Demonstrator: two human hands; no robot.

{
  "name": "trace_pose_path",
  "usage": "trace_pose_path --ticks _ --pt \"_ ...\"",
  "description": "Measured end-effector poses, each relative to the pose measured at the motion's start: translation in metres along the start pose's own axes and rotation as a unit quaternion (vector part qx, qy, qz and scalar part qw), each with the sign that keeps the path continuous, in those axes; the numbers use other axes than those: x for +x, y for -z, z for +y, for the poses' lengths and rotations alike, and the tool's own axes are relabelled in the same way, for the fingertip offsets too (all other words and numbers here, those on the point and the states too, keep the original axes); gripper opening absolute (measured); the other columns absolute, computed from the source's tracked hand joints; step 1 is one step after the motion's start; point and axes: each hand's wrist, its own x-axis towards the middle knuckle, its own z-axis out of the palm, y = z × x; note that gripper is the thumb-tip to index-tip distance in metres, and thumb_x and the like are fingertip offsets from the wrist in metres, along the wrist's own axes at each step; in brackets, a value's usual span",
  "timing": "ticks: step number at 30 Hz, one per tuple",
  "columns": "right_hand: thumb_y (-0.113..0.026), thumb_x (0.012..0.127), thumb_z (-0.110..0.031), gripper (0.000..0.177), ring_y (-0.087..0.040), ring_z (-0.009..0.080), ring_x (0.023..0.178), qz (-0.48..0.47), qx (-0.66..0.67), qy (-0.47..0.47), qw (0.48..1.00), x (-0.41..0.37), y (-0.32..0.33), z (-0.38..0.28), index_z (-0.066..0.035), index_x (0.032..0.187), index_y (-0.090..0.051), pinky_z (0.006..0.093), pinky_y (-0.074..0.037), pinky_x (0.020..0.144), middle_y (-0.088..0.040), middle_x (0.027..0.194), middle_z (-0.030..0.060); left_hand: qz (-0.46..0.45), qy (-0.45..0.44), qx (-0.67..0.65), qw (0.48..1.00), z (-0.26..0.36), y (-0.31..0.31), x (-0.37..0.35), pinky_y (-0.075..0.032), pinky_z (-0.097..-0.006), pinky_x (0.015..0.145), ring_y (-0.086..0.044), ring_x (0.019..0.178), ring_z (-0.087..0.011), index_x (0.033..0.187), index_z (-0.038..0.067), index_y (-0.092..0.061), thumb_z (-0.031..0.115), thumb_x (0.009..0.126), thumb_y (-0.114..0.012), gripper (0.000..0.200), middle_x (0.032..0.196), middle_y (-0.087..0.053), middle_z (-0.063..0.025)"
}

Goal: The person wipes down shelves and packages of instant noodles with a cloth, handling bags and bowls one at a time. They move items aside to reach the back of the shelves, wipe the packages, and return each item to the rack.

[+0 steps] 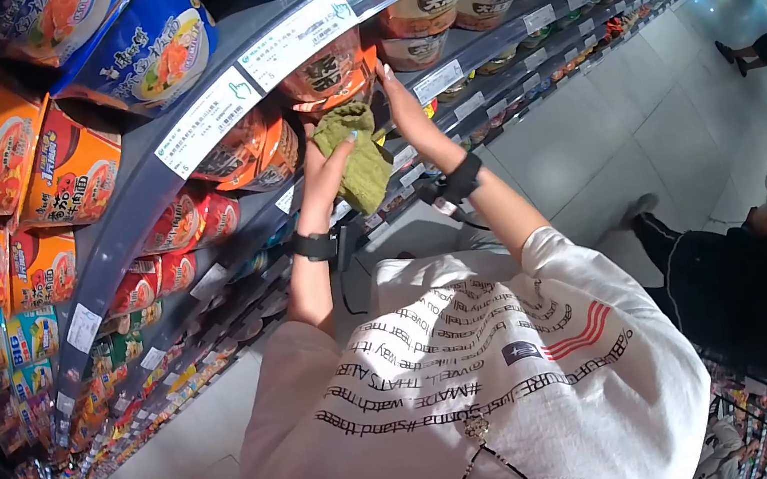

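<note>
Past the white lettered shirt (468, 378), the left hand (323, 170) pinches a crumpled olive-green cloth (362, 160) in its grip, the right hand (403, 109) grip open, fingertips against a noodle bowl (330, 68).

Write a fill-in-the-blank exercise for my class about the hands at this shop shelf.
1. The left hand holds a ____ cloth.
2. The right hand reaches up to bowls standing on a ____.
3. Both wrists wear ____ bands.

Missing words: green; shelf; black.
</note>
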Motion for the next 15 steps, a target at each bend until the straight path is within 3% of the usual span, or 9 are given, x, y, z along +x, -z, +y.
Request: trace_pose_path --ticks 2,4,7,9,10,12,13,15 --pt "-0.038 0.091 -0.018 0.049 -0.028 0.0255 0.126 -0.086 -0.039 -0.047 0.994 -0.017 0.024 -0.035 0.002 0.133 -0.022 0.0306 -0.024 0.101 -0.031 0.134 0.0179 -0.009 0.005 0.037 0.999 0.006 -0.007 -0.016 -0.038 -0.0280 0.087 -0.047 0.102 -0.0161 0.124 -0.002 -0.029 0.004 0.079 -0.055 0.052 0.113 -0.048 -0.0095" --pt "-0.044 0.087 -0.011 0.052 -0.029 0.0234 0.125 -0.103 0.067 -0.037 0.992 -0.042 0.062 -0.047 0.001 0.133 -0.022 0.0318 -0.027 0.099 -0.031 0.134 0.0181 0.026 0.001 0.061 0.998 0.003 -0.021 -0.047 -0.032 -0.0279 0.094 -0.040 0.113 -0.0171 0.133 -0.001 -0.018 0.002 0.079 -0.050 0.062 0.129 -0.037 -0.0132" --pt "-0.041 0.087 -0.010 0.054 -0.024 0.0224 0.128 -0.094 -0.018 0.080 0.992 -0.039 0.121 -0.084 0.000 0.135 -0.018 0.0327 -0.019 0.103 -0.026 0.137 0.0170 -0.120 -0.095 -0.024 0.988 0.051 -0.075 -0.053 -0.020 -0.0315 0.102 -0.021 0.128 -0.0195 0.137 0.001 -0.006 -0.003 0.074 -0.045 0.074 0.143 -0.006 -0.0168" --pt "-0.038 0.087 -0.013 0.055 -0.016 0.0241 0.131 -0.082 -0.101 0.174 0.976 -0.011 0.144 -0.100 0.000 0.136 -0.015 0.0327 -0.012 0.104 -0.018 0.140 0.0171 -0.082 -0.159 0.094 0.979 0.045 -0.102 -0.024 -0.015 -0.0336 0.103 -0.011 0.131 -0.0256 0.136 0.001 0.002 0.001 0.073 -0.050 0.082 0.143 -0.004 -0.0190" --pt "-0.035 0.089 -0.019 0.056 -0.008 0.0259 0.132 -0.099 -0.145 0.140 0.975 0.001 0.150 -0.102 0.000 0.136 -0.010 0.0331 -0.009 0.105 -0.009 0.142 0.0174 -0.054 -0.198 0.171 0.964 0.039 -0.113 -0.002 -0.014 -0.0339 0.104 -0.008 0.132 -0.0276 0.136 0.001 0.005 0.002 0.072 -0.051 0.085 0.142 -0.004 -0.0200" --pt "-0.030 0.091 -0.028 0.060 -0.001 0.0274 0.132 -0.135 -0.168 0.188 0.958 0.032 0.151 -0.090 -0.001 0.137 -0.002 0.0334 -0.005 0.105 0.000 0.143 0.0171 -0.007 -0.230 0.276 0.933 0.029 -0.136 0.029 -0.010 -0.0340 0.104 -0.003 0.132 -0.0314 0.135 0.000 0.007 0.005 0.071 -0.055 0.089 0.141 -0.003 -0.0224" --pt "-0.027 0.091 -0.033 0.062 0.001 0.0280 0.132 -0.144 -0.150 0.191 0.959 0.042 0.149 -0.082 -0.002 0.136 0.001 0.0339 -0.004 0.105 0.003 0.143 0.0171 0.020 -0.156 0.233 0.960 0.021 -0.145 0.037 -0.017 -0.0321 0.103 -0.012 0.131 -0.0294 0.135 0.000 0.007 0.007 0.072 -0.057 0.090 0.140 -0.007 -0.0237" --pt "-0.020 0.091 -0.044 0.067 0.004 0.0297 0.132 -0.167 -0.109 0.168 0.965 0.054 0.143 -0.072 -0.001 0.135 0.006 0.0354 -0.002 0.105 0.009 0.142 0.0175 0.054 -0.186 0.248 0.949 0.015 -0.156 0.051 -0.021 -0.0310 0.101 -0.020 0.128 -0.0283 0.135 -0.001 0.008 0.008 0.073 -0.056 0.089 0.139 -0.012 -0.0241"
